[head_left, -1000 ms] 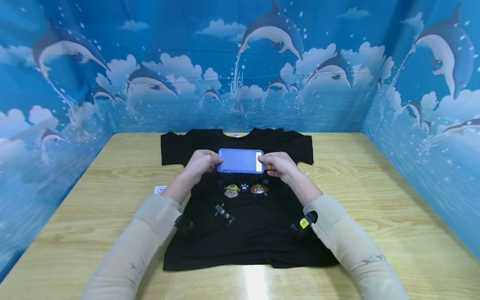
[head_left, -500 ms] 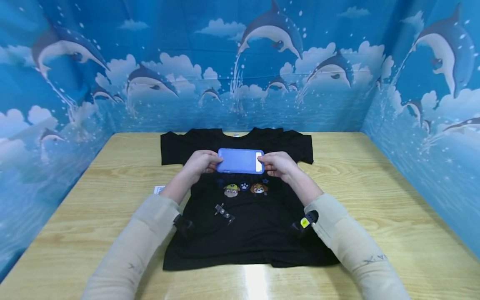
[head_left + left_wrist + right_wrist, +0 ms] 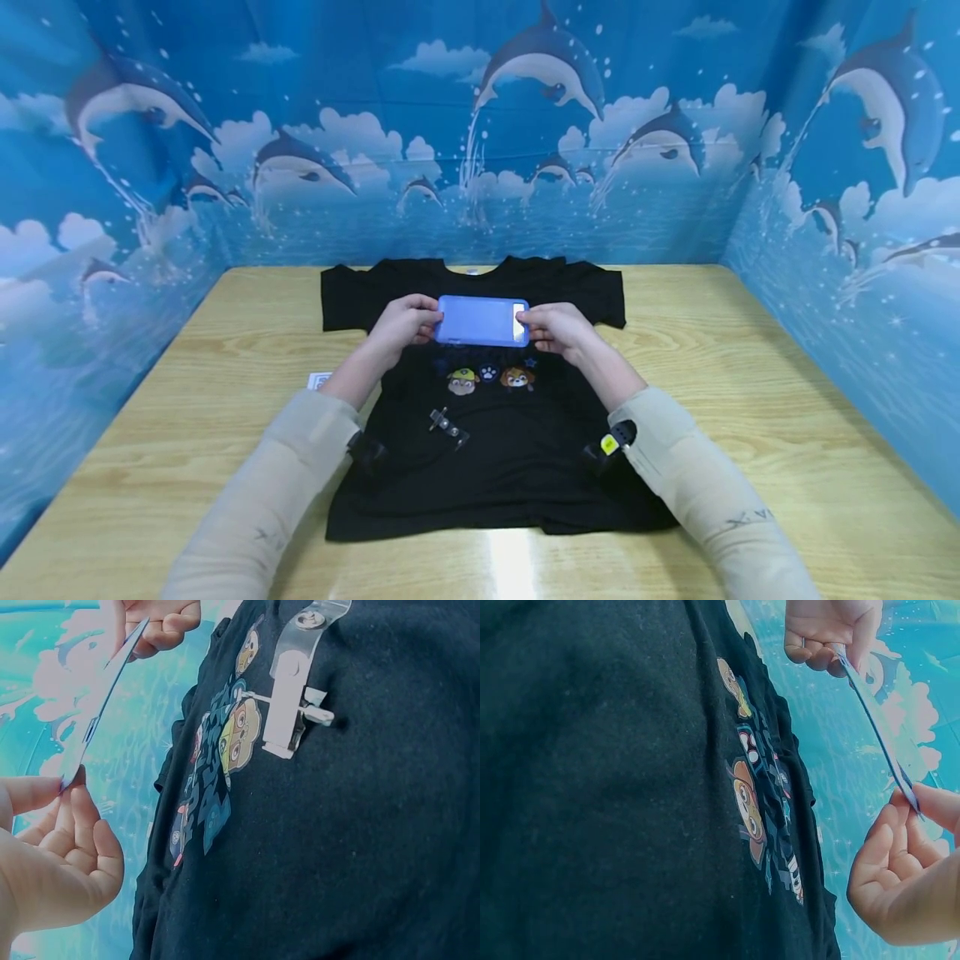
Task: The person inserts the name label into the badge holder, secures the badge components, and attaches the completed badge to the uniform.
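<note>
A flat blue card holder (image 3: 475,321) with a white patch near its right end is held level above the black T-shirt (image 3: 480,483). My left hand (image 3: 407,323) pinches its left end between thumb and fingers. At the other end, my right hand (image 3: 561,329) pinches it, the thumb over the white patch. Both wrist views show the holder (image 3: 105,701) edge-on as a thin sheet, raised off the shirt. A clear strap clip with metal parts (image 3: 449,427) lies on the shirt below the cartoon print (image 3: 489,377).
The T-shirt is spread flat on a wooden table (image 3: 750,350), collar toward the back. A small white printed card (image 3: 318,380) lies beside my left forearm. A blue dolphin-patterned curtain (image 3: 480,208) surrounds the table at the back and sides.
My left fingers have shifted slightly upward on the holder's left end. The holder has tilted a little, and a glare now shows on its white patch. The right hand stays nearly in place.
</note>
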Demonstrator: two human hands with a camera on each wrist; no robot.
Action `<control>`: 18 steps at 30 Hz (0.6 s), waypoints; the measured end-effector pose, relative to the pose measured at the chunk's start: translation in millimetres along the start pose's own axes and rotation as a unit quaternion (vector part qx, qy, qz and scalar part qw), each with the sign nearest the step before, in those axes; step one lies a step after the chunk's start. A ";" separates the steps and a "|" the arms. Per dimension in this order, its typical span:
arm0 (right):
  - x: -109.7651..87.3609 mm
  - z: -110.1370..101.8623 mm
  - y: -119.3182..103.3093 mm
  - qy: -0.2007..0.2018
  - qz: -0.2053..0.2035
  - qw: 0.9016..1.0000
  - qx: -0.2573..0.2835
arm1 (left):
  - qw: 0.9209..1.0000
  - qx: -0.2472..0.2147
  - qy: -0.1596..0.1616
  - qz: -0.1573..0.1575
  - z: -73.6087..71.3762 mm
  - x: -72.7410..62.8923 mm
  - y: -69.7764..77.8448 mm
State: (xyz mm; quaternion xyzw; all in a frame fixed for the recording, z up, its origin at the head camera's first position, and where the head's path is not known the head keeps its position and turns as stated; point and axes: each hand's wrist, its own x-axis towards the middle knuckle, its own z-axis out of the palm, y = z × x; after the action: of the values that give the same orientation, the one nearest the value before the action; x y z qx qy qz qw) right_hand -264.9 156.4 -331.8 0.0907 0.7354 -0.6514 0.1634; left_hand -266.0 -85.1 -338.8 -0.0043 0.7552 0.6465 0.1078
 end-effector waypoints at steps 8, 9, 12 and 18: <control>-1.5 -1.9 -0.4 0.006 -0.004 1.000 -0.005 | 1.000 0.009 0.000 -0.004 0.4 -0.1 0.6; -1.7 -1.8 -0.5 0.008 -0.005 1.000 -0.008 | 1.000 0.010 0.000 -0.004 0.5 -0.7 0.9; -2.0 -1.5 -0.7 0.011 -0.010 1.000 -0.015 | 1.000 0.015 0.004 -0.002 0.6 -2.2 1.9; -3.1 -1.9 -1.2 0.010 -0.017 1.000 -0.019 | 1.000 0.021 0.011 -0.005 0.6 -3.2 3.3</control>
State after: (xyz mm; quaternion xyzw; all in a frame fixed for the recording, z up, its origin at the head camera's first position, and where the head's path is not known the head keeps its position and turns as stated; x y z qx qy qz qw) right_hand -262.7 158.3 -329.3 0.0814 0.7508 -0.6389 0.1465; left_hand -263.3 -84.4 -335.2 -0.0136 0.7698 0.6298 0.1028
